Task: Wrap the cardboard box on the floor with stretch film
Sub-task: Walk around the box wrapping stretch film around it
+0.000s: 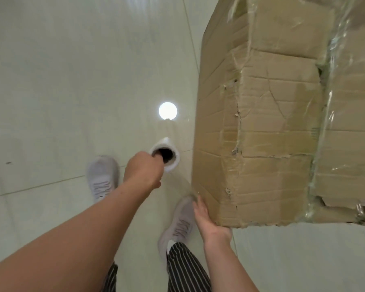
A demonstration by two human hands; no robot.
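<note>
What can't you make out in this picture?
Head view:
- the box: its far and right parts are cut off by the top and right edges.
- the left hand: its fingertips are hidden inside the core of the roll.
- the film between roll and box: too clear to trace where it ends.
- the right hand: its palm is hidden against the box, so whether it pins film cannot be told.

That box [261, 123] is matt brown corrugated cardboard, creased and torn rough along the edges, with crinkly shiny clear film [335, 91] over its 3 o'clock side. The floor [72, 81] is glossy smooth pale tile. The roll [175, 160] looks milky plastic.
</note>
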